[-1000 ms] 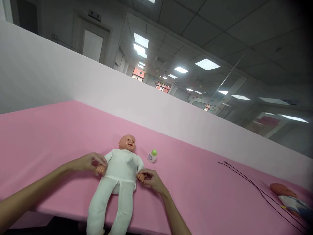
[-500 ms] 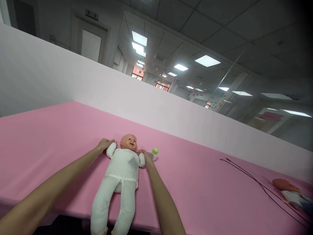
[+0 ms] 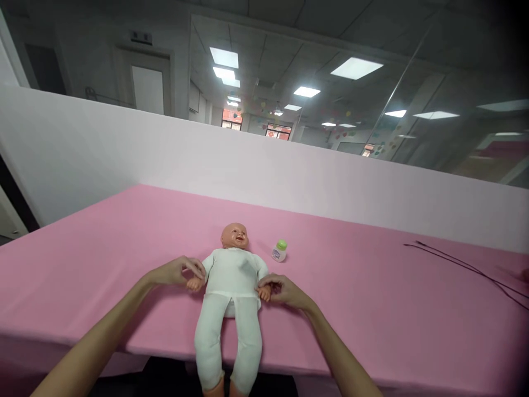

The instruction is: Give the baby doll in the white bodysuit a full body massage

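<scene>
A bald baby doll (image 3: 233, 275) in a white top and white trousers lies face up, its feet past the table's front edge. My left hand (image 3: 184, 270) is closed round the doll's arm near the wrist, on the left of the picture. On the other side, my right hand (image 3: 281, 289) pinches the doll's other arm at the wrist. Both doll hands show below my fingers, low beside its body. A small clear bottle with a green cap (image 3: 280, 251) stands to the right of the doll's head, touched by neither hand.
The pink-covered table (image 3: 351, 309) runs along a low white wall (image 3: 248, 165). Thin black cables (image 3: 467, 266) lie on the right. Beyond the wall are a glass pane and a door (image 3: 147, 88).
Both my hands and the doll's arms have come down from beside its head to beside its waist. The view has tilted and shifted, and the second doll at the right has mostly left it.
</scene>
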Demonstrator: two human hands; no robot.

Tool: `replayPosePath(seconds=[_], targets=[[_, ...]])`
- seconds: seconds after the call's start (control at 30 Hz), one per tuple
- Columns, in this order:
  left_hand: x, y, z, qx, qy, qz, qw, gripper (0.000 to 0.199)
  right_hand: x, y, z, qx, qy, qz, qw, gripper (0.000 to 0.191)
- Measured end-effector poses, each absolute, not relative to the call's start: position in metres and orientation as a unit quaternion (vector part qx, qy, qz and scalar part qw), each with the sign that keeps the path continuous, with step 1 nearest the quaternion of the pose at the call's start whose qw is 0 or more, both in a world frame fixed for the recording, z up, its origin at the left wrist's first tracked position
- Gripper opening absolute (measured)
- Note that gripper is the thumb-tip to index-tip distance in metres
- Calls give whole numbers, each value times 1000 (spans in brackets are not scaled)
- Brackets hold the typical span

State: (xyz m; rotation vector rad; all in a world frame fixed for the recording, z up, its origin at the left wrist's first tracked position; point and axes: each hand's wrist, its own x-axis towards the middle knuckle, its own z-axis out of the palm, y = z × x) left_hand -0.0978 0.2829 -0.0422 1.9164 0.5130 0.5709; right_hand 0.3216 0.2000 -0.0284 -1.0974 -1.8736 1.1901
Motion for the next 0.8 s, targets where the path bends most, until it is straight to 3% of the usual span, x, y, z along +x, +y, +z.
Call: replayPosePath(seconds=[0.2,0.3,0.43,0.53,0.67,0.8], targets=[[-84,274,-41,794,229,251,504,31,319,202,-32,-421,-698,455,358,31],[-75,277,-24,735,272,331,526,24,314,221,-26,-447,-634,440,453,40],[-51,300,-14,609,360,486,513,41,303,258,-20,-466,-538,418,564,51],[-31,329,-22,522,438,532,502,58,293,286,-22,-518,-470,425,574,41],[-15,361,-43,478,518,522,481,49,283,311,-36,-584,-406,434,553,19],[-16,370,-56,469,539,503,487,49,279,322,-49,-592,-379,453,548,11]])
